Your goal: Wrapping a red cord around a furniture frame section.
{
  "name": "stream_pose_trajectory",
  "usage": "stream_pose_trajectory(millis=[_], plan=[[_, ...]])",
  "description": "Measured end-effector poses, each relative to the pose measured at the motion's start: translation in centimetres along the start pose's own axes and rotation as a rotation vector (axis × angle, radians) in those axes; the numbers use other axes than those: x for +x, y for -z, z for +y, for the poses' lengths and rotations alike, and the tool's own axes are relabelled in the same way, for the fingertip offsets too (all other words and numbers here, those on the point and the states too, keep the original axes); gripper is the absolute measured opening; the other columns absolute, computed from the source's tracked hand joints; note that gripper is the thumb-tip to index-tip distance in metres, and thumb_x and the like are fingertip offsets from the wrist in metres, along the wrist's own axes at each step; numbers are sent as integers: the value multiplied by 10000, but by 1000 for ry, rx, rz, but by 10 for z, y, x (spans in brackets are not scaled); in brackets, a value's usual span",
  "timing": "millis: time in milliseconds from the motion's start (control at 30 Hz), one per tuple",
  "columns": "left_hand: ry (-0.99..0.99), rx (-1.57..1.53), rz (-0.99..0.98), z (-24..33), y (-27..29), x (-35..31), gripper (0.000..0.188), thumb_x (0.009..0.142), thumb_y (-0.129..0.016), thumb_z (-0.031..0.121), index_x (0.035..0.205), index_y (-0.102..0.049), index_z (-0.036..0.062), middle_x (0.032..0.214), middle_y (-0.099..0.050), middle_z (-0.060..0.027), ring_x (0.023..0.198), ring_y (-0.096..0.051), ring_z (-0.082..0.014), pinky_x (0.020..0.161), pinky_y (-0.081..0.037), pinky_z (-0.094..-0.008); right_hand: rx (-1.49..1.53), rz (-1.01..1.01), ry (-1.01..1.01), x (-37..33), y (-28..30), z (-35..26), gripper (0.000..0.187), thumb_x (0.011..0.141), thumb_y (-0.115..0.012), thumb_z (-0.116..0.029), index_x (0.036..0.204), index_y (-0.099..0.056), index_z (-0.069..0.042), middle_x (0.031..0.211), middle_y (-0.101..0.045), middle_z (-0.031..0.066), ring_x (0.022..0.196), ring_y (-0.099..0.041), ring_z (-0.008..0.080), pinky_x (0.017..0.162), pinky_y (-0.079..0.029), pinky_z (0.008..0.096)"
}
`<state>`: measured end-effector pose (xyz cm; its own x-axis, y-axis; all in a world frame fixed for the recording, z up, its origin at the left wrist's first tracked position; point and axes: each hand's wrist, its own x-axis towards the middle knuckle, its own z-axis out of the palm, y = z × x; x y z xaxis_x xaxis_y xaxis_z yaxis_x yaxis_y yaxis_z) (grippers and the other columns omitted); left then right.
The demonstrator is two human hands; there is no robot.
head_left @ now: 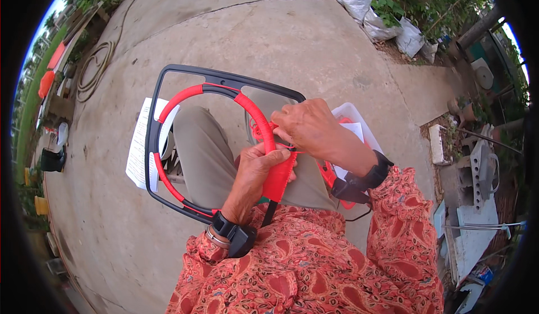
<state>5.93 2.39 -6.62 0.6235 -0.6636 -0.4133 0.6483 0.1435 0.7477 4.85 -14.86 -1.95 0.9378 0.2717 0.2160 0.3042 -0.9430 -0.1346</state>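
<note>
A black frame (230, 77) with rounded corners lies over my lap, with a round ring inside it. Bright red covering (255, 111) wraps parts of the ring, and black shows between the wrapped stretches. My left hand (255, 171) is closed round the ring's right side, thumb on top, where a wider red flap (279, 180) hangs below the fingers. Just above it, my right hand (306, 124) is closed, fingertips pinched at a thin red cord (259, 130) that loops beside the ring. Its exact grip is partly hidden by the fingers.
Printed paper (140, 148) lies left of my knee. A white tray (352, 112) with red items and paper stands to the right. Around the concrete floor (224, 39) are a coiled hose (96, 70), white sacks (382, 25), and blocks (439, 144) and boards.
</note>
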Motion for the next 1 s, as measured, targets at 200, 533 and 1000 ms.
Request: stream_pose_trajectory(millis=[200, 533, 1000], plan=[[-24, -30, 29, 7, 5, -5, 126, 872, -647, 77, 931, -624, -33, 786, -675, -161, 585, -668, -229, 534, -558, -320, 593, 458, -411, -25, 28, 29, 237, 900, -650, -258, 989, -681, -41, 804, -701, 107, 677, -649, 169, 601, -477, 318], [-46, -85, -3, 13, 0, -11, 259, 855, -650, 58, 1077, -573, -52, 801, -671, -172, 576, -669, -246, 534, -577, -332, 1289, 12, -849, -36, -35, 3, 271, 973, -596, -249, 1132, -630, -32, 900, -671, 37, 785, -598, 62, 700, -497, 230], [-48, -127, 5, 14, 3, -9, 322, 854, -654, 18, 1155, -589, -75, 902, -677, -183, 695, -692, -241, 545, -605, -323, 1131, 461, -493, -53, -39, -15, 199, 953, -602, -133, 1119, -627, -25, 995, -664, 35, 852, -612, 81, 739, -521, 230]])
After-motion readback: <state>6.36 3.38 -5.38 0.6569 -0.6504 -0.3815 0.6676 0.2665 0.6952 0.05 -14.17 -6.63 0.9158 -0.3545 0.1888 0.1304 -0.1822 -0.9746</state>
